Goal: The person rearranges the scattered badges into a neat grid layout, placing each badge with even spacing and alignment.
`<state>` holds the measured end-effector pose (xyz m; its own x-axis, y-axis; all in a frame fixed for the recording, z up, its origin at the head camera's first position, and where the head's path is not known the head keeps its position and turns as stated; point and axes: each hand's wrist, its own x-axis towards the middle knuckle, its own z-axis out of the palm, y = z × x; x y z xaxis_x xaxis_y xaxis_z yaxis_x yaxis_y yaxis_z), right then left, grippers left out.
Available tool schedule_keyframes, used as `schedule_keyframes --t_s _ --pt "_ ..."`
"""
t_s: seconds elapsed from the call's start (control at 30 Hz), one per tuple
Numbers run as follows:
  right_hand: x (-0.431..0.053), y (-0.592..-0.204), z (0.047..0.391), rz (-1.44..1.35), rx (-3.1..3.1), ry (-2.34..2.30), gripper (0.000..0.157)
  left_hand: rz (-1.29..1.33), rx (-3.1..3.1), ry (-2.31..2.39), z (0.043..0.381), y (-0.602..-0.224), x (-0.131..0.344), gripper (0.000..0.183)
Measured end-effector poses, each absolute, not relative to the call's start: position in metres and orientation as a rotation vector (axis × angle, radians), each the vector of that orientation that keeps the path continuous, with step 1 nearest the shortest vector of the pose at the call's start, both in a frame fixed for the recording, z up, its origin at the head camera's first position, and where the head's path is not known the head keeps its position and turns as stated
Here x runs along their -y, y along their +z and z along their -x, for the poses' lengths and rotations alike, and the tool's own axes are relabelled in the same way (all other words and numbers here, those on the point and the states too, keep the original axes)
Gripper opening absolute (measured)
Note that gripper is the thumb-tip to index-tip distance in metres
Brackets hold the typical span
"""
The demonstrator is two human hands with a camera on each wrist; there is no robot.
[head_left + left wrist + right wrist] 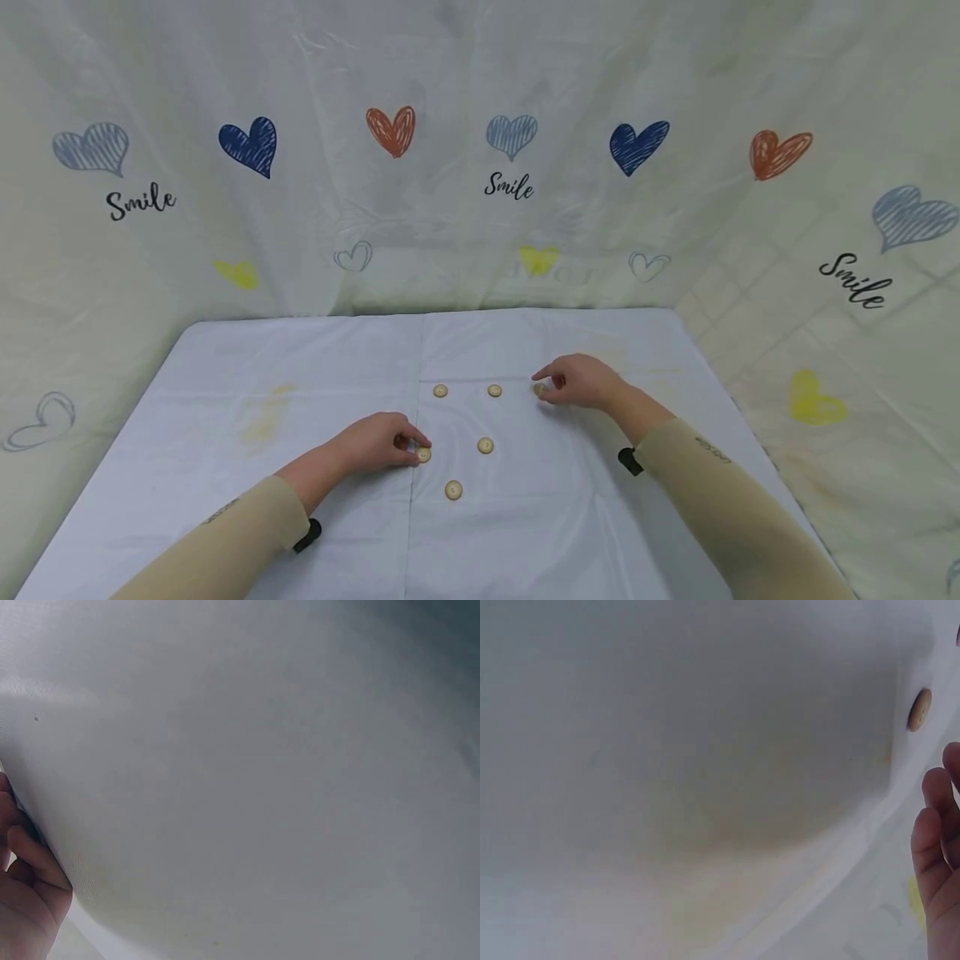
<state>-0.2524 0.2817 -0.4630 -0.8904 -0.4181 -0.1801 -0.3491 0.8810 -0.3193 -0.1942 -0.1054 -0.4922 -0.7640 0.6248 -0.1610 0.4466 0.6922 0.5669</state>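
Observation:
My left hand (377,442) is low over the white cloth, left of the middle, its thumb and index finger pinching a round beige button (423,455). Farther back on the right, my right hand (583,383) has its thumb and index finger at opposite edges of another button (539,389). Curled fingers (34,859) of the left hand show at the edge of the left wrist view, where its button is hidden. In the right wrist view, the other fingers (928,844) are bent, and a button (920,709) lies on the cloth beyond them.
Between the hands lie more beige buttons: two in the back row, one at left (440,390) and one at right (494,390), a middle one (485,446) and a front one (453,490). The white tablecloth (525,533) has faint creases. Behind it hangs a heart-printed curtain (450,200).

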Motion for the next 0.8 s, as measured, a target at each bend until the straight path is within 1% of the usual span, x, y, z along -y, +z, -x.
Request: schedule_keyframes --t_s 0.13,0.5,0.8 --pt "-0.272 -0.462 0.245 0.663 -2.764 -0.461 0.031 -0.844 -2.563 0.728 0.194 -0.491 0.104 0.02" --pt "-0.229 -0.465 0.222 0.936 -2.658 -0.399 0.029 -0.857 -2.564 0.703 0.193 -0.487 0.103 0.02" --pt "-0.211 -0.47 0.217 1.015 -2.634 -0.368 0.029 -0.837 -2.557 0.716 0.194 -0.488 0.104 0.019"
